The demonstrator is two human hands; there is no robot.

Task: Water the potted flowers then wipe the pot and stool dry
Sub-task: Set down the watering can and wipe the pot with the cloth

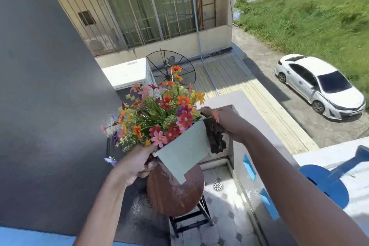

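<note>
balcony sun is glaring while my left hand (137, 163) is gripping the pot (183, 152), tilted off the stool (175, 191). my right hand (225, 120) is pinching a cloth (215, 136) against its side: wiping. next i'm probably drying the stool.

The pale green square pot (182, 149), full of orange, red and pink flowers (159, 114), was tilted above the round brown stool (175, 193). A dark cloth (215, 136) hung against its right side.
</note>
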